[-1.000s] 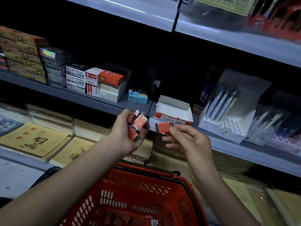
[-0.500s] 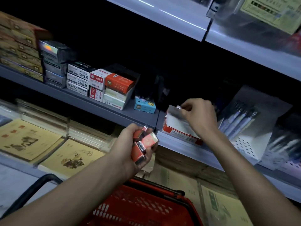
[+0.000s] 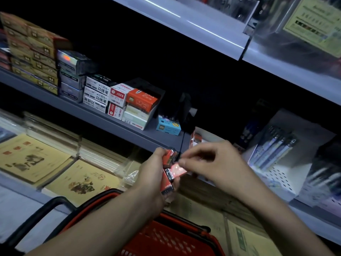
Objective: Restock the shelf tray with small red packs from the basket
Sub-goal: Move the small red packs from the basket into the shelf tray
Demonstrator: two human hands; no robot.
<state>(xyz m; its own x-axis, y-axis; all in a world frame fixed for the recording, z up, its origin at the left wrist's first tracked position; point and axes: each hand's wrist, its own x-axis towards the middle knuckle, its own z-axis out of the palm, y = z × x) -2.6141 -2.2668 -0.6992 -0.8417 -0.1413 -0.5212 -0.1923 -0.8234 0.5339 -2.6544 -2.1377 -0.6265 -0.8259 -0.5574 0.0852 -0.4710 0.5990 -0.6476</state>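
Note:
My left hand (image 3: 153, 174) grips a small bunch of red packs (image 3: 168, 182) in front of the middle shelf's edge. My right hand (image 3: 212, 163) has come up against them, and its thumb and forefinger pinch one red pack (image 3: 178, 169) at the bunch. The white and red shelf tray (image 3: 198, 138) stands on the shelf just behind my right hand, mostly hidden by it. The red basket (image 3: 166, 237) hangs below my forearms, with its black handle (image 3: 36, 217) at the left.
Stacked stationery boxes (image 3: 118, 100) and a small blue box (image 3: 168, 128) fill the shelf left of the tray. A white pen display (image 3: 276, 156) stands to its right. Yellow notebooks (image 3: 33, 159) lie on the shelf below.
My right hand has left the tray and moved down and left to the packs in my left hand. The view has tilted and shifted.

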